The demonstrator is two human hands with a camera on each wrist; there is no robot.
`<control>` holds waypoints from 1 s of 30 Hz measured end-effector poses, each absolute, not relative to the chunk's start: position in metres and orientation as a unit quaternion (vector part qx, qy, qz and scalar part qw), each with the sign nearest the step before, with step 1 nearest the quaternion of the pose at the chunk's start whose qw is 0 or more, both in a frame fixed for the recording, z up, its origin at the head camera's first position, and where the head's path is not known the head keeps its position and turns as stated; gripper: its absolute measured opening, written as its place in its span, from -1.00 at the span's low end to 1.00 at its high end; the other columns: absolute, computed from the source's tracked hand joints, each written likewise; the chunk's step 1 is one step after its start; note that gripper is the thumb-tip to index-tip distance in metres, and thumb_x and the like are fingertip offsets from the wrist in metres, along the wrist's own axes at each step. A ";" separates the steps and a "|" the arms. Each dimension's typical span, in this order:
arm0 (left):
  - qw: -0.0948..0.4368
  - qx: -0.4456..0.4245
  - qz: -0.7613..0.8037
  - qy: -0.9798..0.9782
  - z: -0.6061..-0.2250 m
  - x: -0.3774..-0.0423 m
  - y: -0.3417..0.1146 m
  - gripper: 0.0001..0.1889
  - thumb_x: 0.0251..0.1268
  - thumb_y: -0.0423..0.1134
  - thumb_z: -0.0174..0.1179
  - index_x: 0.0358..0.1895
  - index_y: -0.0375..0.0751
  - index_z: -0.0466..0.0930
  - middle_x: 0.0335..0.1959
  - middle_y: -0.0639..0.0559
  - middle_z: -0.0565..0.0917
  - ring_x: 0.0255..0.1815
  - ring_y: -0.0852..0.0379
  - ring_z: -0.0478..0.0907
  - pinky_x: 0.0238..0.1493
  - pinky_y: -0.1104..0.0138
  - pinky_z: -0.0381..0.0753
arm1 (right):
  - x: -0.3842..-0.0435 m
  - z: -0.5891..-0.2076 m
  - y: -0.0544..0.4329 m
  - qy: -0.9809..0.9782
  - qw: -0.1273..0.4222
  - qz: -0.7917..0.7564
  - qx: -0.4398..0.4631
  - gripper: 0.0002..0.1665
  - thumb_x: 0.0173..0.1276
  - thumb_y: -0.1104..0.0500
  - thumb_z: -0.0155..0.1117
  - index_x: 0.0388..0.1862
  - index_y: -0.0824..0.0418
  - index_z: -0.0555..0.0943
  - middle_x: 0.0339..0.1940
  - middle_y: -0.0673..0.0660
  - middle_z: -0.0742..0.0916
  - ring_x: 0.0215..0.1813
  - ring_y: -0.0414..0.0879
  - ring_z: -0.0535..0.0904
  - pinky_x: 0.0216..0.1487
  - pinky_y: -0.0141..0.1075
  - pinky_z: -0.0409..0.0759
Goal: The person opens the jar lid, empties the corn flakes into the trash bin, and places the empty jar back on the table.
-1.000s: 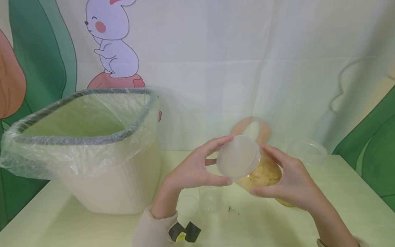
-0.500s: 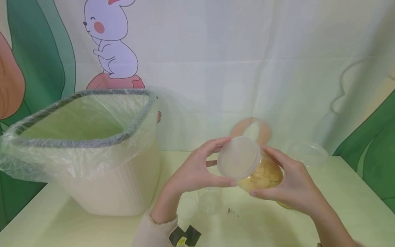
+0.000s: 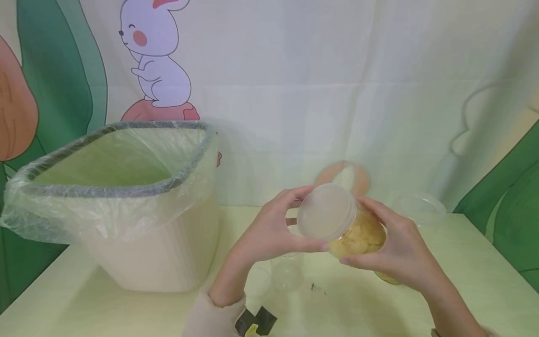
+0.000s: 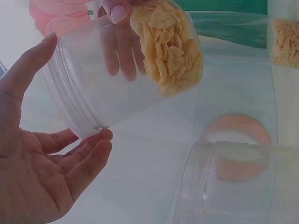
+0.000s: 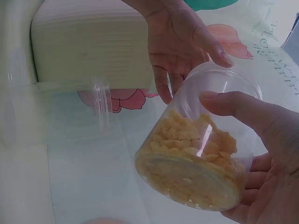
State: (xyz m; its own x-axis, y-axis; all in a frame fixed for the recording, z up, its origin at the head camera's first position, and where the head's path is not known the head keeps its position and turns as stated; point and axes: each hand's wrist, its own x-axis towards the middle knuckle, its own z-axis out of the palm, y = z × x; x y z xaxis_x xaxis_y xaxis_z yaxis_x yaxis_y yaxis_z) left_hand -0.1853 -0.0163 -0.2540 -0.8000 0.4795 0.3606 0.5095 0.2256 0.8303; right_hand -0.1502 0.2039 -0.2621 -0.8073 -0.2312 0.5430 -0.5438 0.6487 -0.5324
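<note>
A clear plastic jar (image 3: 363, 234) part-filled with yellow, chip-like flakes (image 5: 187, 140) is held above the table, tilted with its lid end toward the left. My left hand (image 3: 271, 234) grips the rim of its round translucent lid (image 3: 324, 211), thumb below and fingers around the far side. The lid sits on the jar's mouth. My right hand (image 3: 400, 243) holds the jar's body, thumb across the near side and fingers behind. In the left wrist view the flakes are gathered at the jar's base end.
A lined bin (image 3: 168, 243) stands on the left of the table (image 3: 467, 281). Below my hands are a clear jar (image 3: 287, 276) and a loose lid (image 3: 258, 282). Another jar with yellow contents (image 3: 388, 278) is partly hidden by my right hand. A clear container (image 3: 418, 208) stands at back right.
My left thumb has slid rightward along the lid's lower edge, and the left hand has turned slightly with it. The right hand and jar stay almost in place.
</note>
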 end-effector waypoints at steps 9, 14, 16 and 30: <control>0.016 -0.280 -0.523 -0.805 -0.253 -0.182 -0.011 -0.13 -0.27 -0.09 0.50 0.25 -0.15 0.29 0.17 0.06 0.39 0.09 0.10 0.45 -0.01 0.25 0.52 | -0.150 -0.264 0.205 -0.883 0.238 0.342 0.216 0.07 -0.43 0.11 0.67 0.19 0.27 0.41 0.02 0.17 0.62 -0.09 -0.04 0.50 -0.20 -0.49 0.44; -0.002 -0.315 -0.539 -0.781 -0.255 -0.187 -0.017 -0.09 -0.24 -0.19 0.49 0.30 -0.07 0.20 0.24 0.10 0.31 0.20 0.16 0.33 0.03 0.25 0.50 | -0.149 -0.261 0.205 -0.885 0.214 0.356 0.209 0.09 -0.41 0.07 0.66 0.21 0.27 0.39 0.06 0.19 0.59 0.01 0.04 0.50 -0.12 -0.55 0.40; -0.011 -0.334 -0.550 -0.766 -0.255 -0.189 -0.021 -0.08 -0.22 -0.25 0.48 0.32 -0.05 0.17 0.27 0.11 0.28 0.25 0.17 0.26 0.06 0.25 0.48 | -0.148 -0.260 0.205 -0.884 0.203 0.366 0.210 0.09 -0.39 0.07 0.65 0.22 0.26 0.38 0.08 0.19 0.58 0.05 0.05 0.49 -0.10 -0.58 0.40; -0.049 -0.439 -0.554 -0.706 -0.257 -0.197 -0.032 -0.12 -0.12 -0.48 0.32 0.37 -0.10 0.12 0.36 0.10 0.18 0.32 0.10 0.15 0.16 0.13 0.37 | -0.147 -0.260 0.203 -0.882 0.184 0.369 0.227 0.08 -0.41 0.08 0.66 0.21 0.22 0.40 0.07 0.15 0.59 0.03 -0.02 0.49 -0.09 -0.49 0.44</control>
